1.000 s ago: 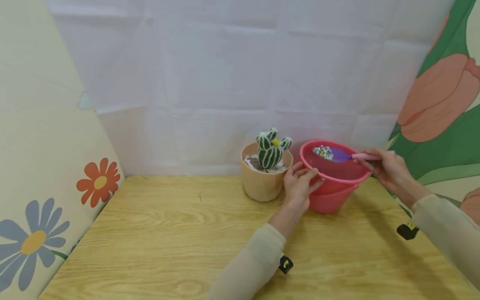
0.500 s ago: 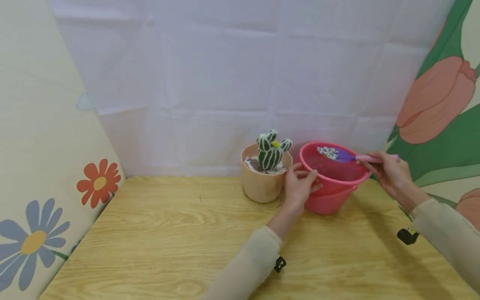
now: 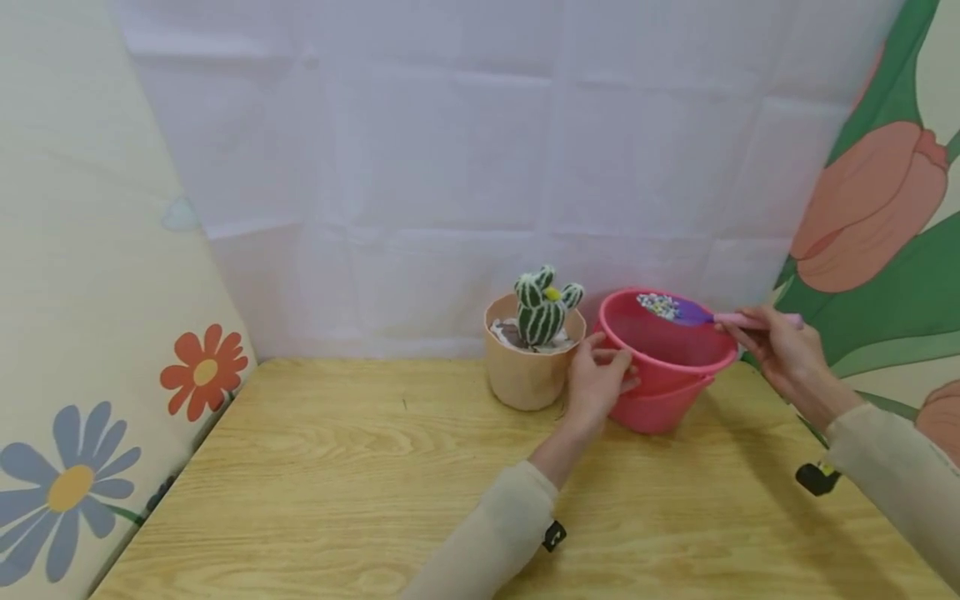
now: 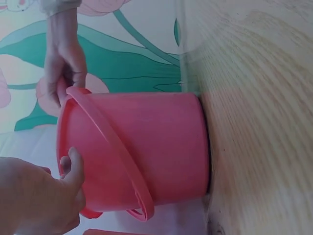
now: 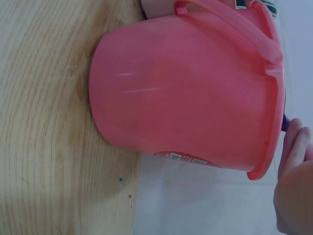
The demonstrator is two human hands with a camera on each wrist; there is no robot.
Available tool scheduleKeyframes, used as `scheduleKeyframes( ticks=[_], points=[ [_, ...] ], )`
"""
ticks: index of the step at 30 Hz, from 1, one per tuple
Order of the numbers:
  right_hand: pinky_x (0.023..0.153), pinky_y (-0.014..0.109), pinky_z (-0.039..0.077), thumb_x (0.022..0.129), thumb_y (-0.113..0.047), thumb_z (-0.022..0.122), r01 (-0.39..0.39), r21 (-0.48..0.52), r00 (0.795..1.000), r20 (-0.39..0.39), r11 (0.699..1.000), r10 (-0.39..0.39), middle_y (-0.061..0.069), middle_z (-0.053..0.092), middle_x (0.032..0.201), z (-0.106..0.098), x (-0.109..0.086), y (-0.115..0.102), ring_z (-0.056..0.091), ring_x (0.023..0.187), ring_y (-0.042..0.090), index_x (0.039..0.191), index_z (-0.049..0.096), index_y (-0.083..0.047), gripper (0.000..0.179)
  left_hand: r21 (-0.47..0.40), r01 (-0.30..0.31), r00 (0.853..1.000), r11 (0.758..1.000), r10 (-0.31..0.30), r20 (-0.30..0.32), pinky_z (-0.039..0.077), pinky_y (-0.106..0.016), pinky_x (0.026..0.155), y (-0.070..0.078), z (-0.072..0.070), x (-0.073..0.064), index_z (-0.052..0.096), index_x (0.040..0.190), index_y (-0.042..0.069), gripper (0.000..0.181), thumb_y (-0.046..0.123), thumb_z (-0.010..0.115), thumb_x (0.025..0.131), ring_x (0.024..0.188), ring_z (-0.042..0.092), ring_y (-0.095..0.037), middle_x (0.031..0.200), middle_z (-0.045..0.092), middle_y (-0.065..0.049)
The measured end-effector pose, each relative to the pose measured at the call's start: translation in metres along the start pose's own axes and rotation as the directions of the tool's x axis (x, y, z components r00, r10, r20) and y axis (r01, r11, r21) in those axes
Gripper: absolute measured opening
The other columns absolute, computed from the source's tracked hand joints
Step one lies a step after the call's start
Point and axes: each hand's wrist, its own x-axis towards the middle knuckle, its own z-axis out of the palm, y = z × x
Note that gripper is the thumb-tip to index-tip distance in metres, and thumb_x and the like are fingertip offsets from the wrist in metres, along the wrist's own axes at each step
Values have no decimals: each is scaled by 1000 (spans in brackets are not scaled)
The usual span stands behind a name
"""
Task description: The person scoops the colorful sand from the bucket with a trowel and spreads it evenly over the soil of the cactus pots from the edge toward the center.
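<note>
In the head view, a pink plastic bucket (image 3: 656, 404) stands upright at the table's back right. My left hand (image 3: 595, 385) grips its near left rim, the thumb on the outside. My right hand (image 3: 791, 350) holds a small trowel by its pink handle, just beyond the bucket's right rim. The trowel's purple blade (image 3: 696, 313) is held over the bucket's mouth, carrying a heap of small multicoloured pellets (image 3: 660, 306). In the right wrist view the bucket (image 5: 181, 93) hides most of the blade. The bucket's bottom inside is hidden.
Left of the bucket stands a peach pot (image 3: 525, 379) with a knitted cactus (image 3: 542, 322) in it. Behind hangs a white cloth (image 3: 420, 167). A few tiny coloured bits (image 5: 121, 179) lie on the wooden table (image 3: 337, 483) near its edge.
The trowel and right hand have shifted slightly right, and the pellets on the blade look flatter. The left hand stays at the bucket's rim. The head view has tilted up a little.
</note>
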Motion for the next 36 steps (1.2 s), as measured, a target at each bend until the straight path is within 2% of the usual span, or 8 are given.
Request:
scheduleKeyframes(
  ticks=[5, 11, 15, 18, 25, 31, 34, 36],
  points=[
    [93, 31, 53, 104, 1, 54, -6, 6, 1000, 1, 1000, 6, 27, 71, 95, 4, -3, 2, 73, 93, 33, 99, 75, 10, 24, 32, -61, 998, 998, 60, 29, 64, -35, 69, 12, -8, -7, 54, 137, -1, 46, -6, 61, 92, 71, 65, -18, 94, 61, -10],
    [92, 32, 53, 104, 3, 52, 5, 31, 999, 49, 999, -7, 28, 71, 95, 9, -6, 3, 73, 91, 35, 99, 74, 12, 24, 160, -145, 986, 976, 129, 105, 63, -38, 73, 27, -23, -14, 61, 130, 0, 35, 0, 60, 96, 76, 66, -19, 93, 63, -7],
    [92, 34, 53, 104, 7, 47, 4, 74, 996, 93, 997, -11, 31, 70, 95, 13, -8, 4, 72, 90, 38, 99, 73, 14, 27, 265, -252, 963, 931, 216, 158, 62, -40, 75, 33, -37, -16, 63, 125, 0, 28, 2, 60, 97, 79, 63, -18, 95, 62, -4],
    [92, 34, 53, 105, 6, 47, 14, 49, 996, 89, 999, -18, 30, 70, 95, 17, -9, 4, 73, 90, 37, 99, 73, 13, 28, 334, -325, 944, 885, 284, 165, 59, -33, 78, 37, -46, -16, 65, 123, 1, 26, 4, 60, 98, 84, 61, -14, 99, 63, -3],
    [93, 33, 52, 103, 2, 56, 12, -14, 999, 42, 1000, -11, 27, 71, 95, 26, -13, 3, 73, 91, 34, 99, 75, 9, 21, 379, -450, 892, 808, 420, 165, 58, -30, 81, 44, -68, -14, 66, 118, -2, 22, 5, 62, 97, 88, 64, -18, 104, 67, -13],
    [95, 34, 52, 104, 0, 55, -2, -17, 997, 80, 1000, 4, 27, 71, 98, 33, -15, 7, 72, 94, 34, 103, 75, 9, 22, 465, -513, 840, 722, 533, 100, 59, -31, 75, 47, -82, -8, 67, 113, -3, 20, 4, 60, 95, 84, 65, -21, 104, 68, -16],
    [97, 35, 50, 105, 2, 52, -12, 14, 993, 118, 1000, 11, 28, 71, 99, 36, -14, 10, 72, 95, 35, 104, 74, 10, 23, 541, -496, 811, 679, 584, 10, 58, -31, 73, 47, -87, -4, 67, 110, -3, 18, 2, 62, 93, 82, 64, -20, 104, 66, -15],
    [98, 36, 50, 104, 2, 53, -16, 20, 992, 124, 1000, 13, 28, 71, 99, 38, -13, 11, 72, 95, 36, 104, 73, 11, 22, 578, -458, 804, 676, 592, -55, 57, -31, 72, 47, -90, -3, 66, 110, 0, 18, 3, 63, 92, 83, 61, -20, 105, 62, -15]
  ],
)
